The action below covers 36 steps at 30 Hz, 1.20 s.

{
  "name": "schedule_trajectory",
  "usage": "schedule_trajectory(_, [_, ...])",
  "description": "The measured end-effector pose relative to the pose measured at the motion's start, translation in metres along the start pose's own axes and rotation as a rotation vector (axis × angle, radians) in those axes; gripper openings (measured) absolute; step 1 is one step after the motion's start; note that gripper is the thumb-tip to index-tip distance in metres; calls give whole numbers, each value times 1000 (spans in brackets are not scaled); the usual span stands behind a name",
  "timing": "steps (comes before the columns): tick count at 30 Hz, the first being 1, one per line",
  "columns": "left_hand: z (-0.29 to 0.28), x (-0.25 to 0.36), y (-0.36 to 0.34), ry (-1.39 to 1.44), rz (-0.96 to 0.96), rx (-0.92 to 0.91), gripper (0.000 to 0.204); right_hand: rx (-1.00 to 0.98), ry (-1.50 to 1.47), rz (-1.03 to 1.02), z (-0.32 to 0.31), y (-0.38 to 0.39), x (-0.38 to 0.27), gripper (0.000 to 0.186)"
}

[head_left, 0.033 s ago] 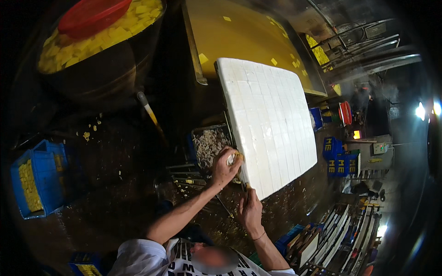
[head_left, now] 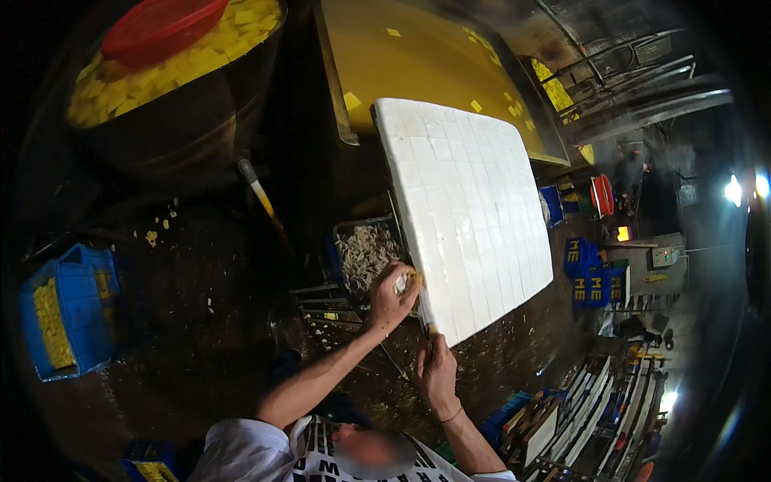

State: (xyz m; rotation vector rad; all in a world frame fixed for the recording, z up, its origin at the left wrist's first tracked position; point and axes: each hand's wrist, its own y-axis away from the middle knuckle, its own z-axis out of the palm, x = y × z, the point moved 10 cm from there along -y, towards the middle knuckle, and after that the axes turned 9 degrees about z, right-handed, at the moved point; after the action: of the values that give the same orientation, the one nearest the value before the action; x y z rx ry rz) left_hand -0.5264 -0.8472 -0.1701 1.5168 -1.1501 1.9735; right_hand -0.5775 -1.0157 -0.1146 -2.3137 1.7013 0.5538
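A large white tofu slab [head_left: 474, 217], scored into squares, lies tilted on a board in front of me. At its near left edge my left hand [head_left: 393, 297] is closed, with a small white scrap [head_left: 402, 283] between thumb and fingers. Close by, at the slab's nearest corner, my right hand [head_left: 438, 373] is wrapped round a slim tool with a brownish end [head_left: 433, 329]; the rest of it is hidden by the fist. Under the slab's left edge, beside my left hand, stands a crate of pale scraps [head_left: 365, 253].
Beyond the slab is a wide vat of yellowish liquid [head_left: 418, 56] with floating yellow pieces. A tub of yellow pieces [head_left: 201, 64] with a red basin [head_left: 161, 28] stands far left. Blue crates [head_left: 80, 289] sit at left; a rack of boards [head_left: 578, 410] is lower right.
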Motion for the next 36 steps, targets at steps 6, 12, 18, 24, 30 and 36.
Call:
schedule_trajectory(6, [27,-29,120,203,-606,421,29,54,-269,-63,4,44,45,23])
schedule_trajectory(12, [145,-100,314,941,-1294,319,40,-195,-674,179,15,151,168,25])
schedule_trajectory(18, [206,-175,319,621,-1110,300,52,-125,-781,437,-56,228,286,26])
schedule_trajectory(24, [173,-259,287,-811,-678,-662,101,50,-898,570,-110,223,396,31])
schedule_trajectory(30, [223,-291,392,-1322,-32,-1728,60,-121,-679,692,-108,191,504,38])
schedule_trajectory(36, [224,-314,413,-1115,-137,-1734,34,-286,-542,701,-98,131,570,31])
